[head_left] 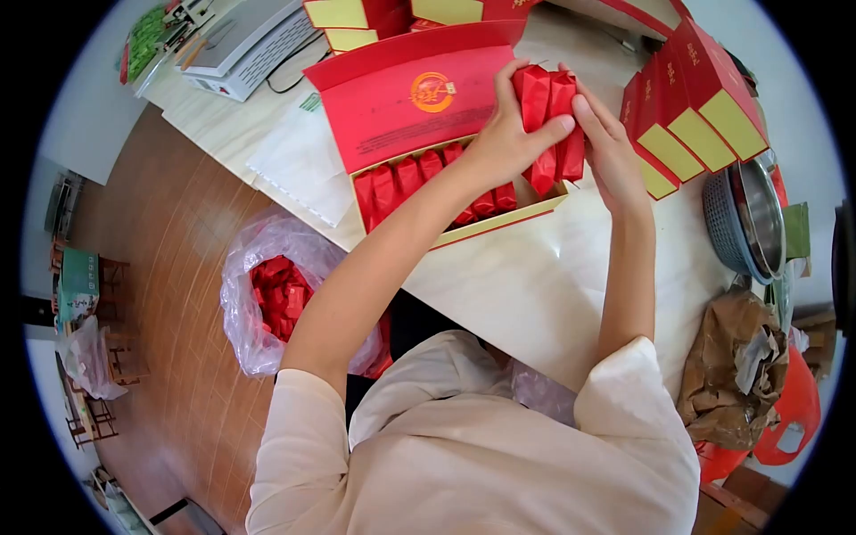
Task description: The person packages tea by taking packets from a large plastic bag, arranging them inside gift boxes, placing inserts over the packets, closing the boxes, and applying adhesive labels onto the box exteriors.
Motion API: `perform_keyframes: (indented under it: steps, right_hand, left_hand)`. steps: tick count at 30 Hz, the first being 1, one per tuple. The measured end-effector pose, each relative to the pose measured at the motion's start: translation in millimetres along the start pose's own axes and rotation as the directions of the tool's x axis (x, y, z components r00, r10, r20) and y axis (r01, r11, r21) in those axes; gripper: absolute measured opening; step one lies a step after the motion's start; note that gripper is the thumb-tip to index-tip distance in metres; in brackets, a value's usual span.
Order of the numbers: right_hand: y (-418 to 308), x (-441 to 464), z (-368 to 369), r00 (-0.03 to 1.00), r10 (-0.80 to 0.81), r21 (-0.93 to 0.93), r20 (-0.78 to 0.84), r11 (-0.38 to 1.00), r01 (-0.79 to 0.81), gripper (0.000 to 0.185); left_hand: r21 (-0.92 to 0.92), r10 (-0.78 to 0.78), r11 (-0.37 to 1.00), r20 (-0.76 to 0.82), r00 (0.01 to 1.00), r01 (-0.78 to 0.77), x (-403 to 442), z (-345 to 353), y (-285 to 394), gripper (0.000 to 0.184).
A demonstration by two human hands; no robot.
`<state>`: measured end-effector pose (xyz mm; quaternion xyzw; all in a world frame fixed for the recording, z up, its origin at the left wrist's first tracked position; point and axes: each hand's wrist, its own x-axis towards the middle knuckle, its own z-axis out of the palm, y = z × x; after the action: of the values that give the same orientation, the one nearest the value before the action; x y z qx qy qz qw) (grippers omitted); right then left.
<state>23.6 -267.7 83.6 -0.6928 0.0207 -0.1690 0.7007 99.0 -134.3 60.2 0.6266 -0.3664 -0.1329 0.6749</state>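
An open red box (428,100) with a yellow inside lies on the table, its lid folded back. Red foil packets (383,189) stand side by side in it, and its right end shows a bare part. Above that right end, several red packets (537,94) are pressed together between my two hands. My left hand (513,134) holds them from the left, thumb across their front. From the right, my right hand (606,147) wraps round them, its fingers partly hidden behind.
Closed red boxes (704,98) are stacked at the right, others at the back. A plastic bag (236,299) of red packets sits by the table's left edge. Metal and blue bowls (727,218) and a brown paper bag (736,357) are at the right. A grey device (245,40) stands back left.
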Motion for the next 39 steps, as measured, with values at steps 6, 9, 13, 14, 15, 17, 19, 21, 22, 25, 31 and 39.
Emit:
perform_keyframes:
  steps: [6,9,13,14,15,17,19,21,22,25,31,39]
  right_hand:
    - [33,15,-15,0.981,0.196,-0.088,-0.004,0.977,-0.195,0.043]
    - [36,13,-12,0.964,0.265,-0.124,0.005,0.957,-0.263,0.044]
    - [31,10,-1,0.965,0.259,-0.245,-0.031,0.934,-0.259,0.044]
    - [31,10,-1,0.966,0.257,-0.27,-0.024,0.929,-0.254,0.043]
    - [31,10,-1,0.964,0.264,-0.273,-0.025,0.926,-0.26,0.043]
    - [29,9,0,0.97,0.24,-0.322,-0.028,0.917,-0.236,0.042]
    - [29,9,-1,0.969,0.246,-0.326,-0.024,0.914,-0.24,0.041]
    - [29,9,0,0.969,0.248,-0.327,-0.017,0.914,-0.239,0.04]
    - [28,9,0,0.969,0.247,-0.322,-0.023,0.915,-0.241,0.04]
    - [32,10,-3,0.969,0.248,-0.316,-0.01,0.918,-0.238,0.039]
    - [39,10,-8,0.984,0.174,-0.477,0.046,0.869,-0.132,0.039]
    - [19,-5,16,0.998,0.04,-0.796,-0.051,0.602,-0.065,0.038]
  left_hand:
    - [0.512,0.105,0.859,-0.15,0.983,-0.013,-3,-2,-43,0.076]
    - [0.661,-0.067,0.739,-0.122,0.99,0.131,-11,-9,-36,0.065]
    - [0.694,-0.032,0.704,-0.183,0.983,0.152,-14,-9,-41,0.054]
    - [0.703,0.012,0.699,-0.19,0.982,0.127,-14,-8,-41,0.051]
    - [0.699,0.006,0.703,-0.19,0.982,0.131,-15,-8,-42,0.051]
    - [0.707,-0.049,0.691,-0.158,0.986,0.148,-15,-9,-40,0.051]
    - [0.698,-0.052,0.7,-0.164,0.985,0.153,-16,-9,-38,0.051]
    - [0.692,-0.053,0.704,-0.171,0.984,0.159,-18,-8,-37,0.051]
    - [0.685,-0.057,0.712,-0.164,0.985,0.155,-19,-7,-37,0.051]
    - [0.663,-0.08,0.732,-0.149,0.986,0.159,-21,-7,-33,0.051]
    - [0.667,0.011,0.737,-0.169,0.986,0.106,-26,-7,-37,0.048]
    - [0.721,0.013,0.686,-0.14,0.99,0.093,-30,-8,-33,0.044]
